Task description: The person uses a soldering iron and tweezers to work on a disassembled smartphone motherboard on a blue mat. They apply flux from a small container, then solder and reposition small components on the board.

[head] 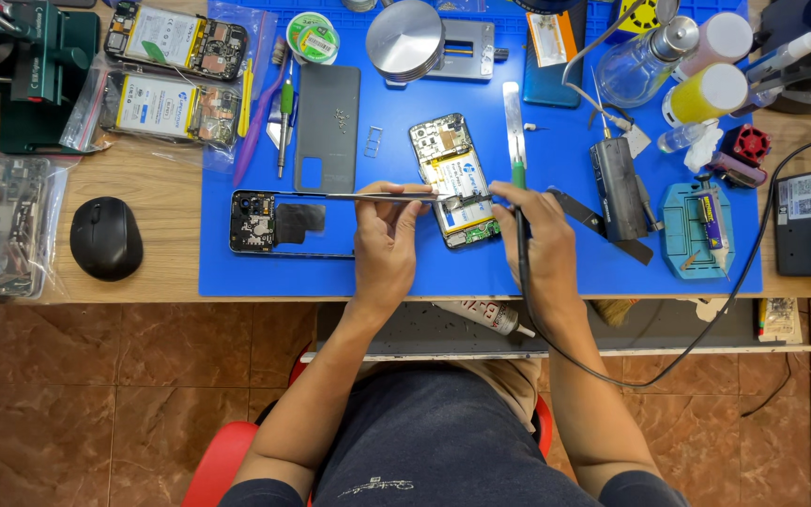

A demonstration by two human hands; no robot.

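The left hand [385,242] was closed narrowly around thin metal tweezers [382,196], which lay nearly level, their tips reaching right onto the opened phone [455,180]. The right hand [542,239] was curled tight around a soldering iron [517,164] with a green collar; its black cord [612,376] looped down past the table edge and back up to the right. The iron's tip met the phone near the tweezer tips, at the lower part of the board.

The phone lay face down on the blue mat [237,272], just beyond both hands, slightly tilted. Its back was off, showing a white and yellow battery and green circuit board at the bottom.

Left of the hands lay a black phone frame [279,225], hollow, with a camera block in one corner. Beyond it lay a flat grey back cover [327,113] with small screws on it. A matte black mouse [106,238] sat on the wooden table [166,197], left of the mat. Farther back, a round ribbed metal weight [405,39] rested on the mat, and two more opened phones in clear bags [175,70] lay at the far left.
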